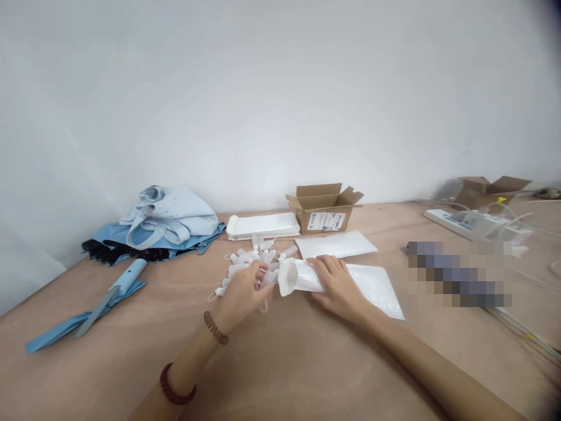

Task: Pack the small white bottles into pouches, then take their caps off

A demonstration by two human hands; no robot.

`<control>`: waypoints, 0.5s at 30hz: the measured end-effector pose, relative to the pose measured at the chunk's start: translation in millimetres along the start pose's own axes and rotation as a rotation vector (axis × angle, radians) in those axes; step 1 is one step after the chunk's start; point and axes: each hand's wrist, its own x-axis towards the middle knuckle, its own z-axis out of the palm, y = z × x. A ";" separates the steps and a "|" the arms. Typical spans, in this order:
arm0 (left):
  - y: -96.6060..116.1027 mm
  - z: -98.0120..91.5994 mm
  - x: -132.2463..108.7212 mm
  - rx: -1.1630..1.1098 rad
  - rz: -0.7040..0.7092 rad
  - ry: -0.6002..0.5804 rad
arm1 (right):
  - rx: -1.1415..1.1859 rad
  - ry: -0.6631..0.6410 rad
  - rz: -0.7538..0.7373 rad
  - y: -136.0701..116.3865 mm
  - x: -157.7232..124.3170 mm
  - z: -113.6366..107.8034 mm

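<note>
Head view: white plastic pouch (302,276), pressed down

Across the plywood table (289,362) stand a cardboard box (324,213) and a stack of white packets (263,225) (a blue umbrella (149,251) lies off to the left). The pouch rests on a flat white bag (372,286), just beside a heap of small white plastic pieces (252,263). The right hand (337,283) lies open on the pouch. The left hand (241,295) half-curls at the heap, its fingers (263,270) near the pouch's open end; whether they grasp anything, I cannot tell.
</note>
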 end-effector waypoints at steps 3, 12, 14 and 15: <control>6.6 -2.1 3.2 -0.337 -0.104 0.161 | 0.001 -0.007 0.008 0.7 0.1 0.0; 8.2 29.3 -2.2 -0.507 -0.092 0.324 | 0.017 0.011 -0.026 -7.5 -3.0 -4.7; 8.4 35.9 -2.8 -0.453 -0.042 0.297 | 0.002 0.031 -0.033 -7.6 -2.5 -4.4; 8.4 38.6 -2.9 -0.406 -0.011 0.280 | -0.012 0.042 -0.039 -7.2 -1.9 -3.4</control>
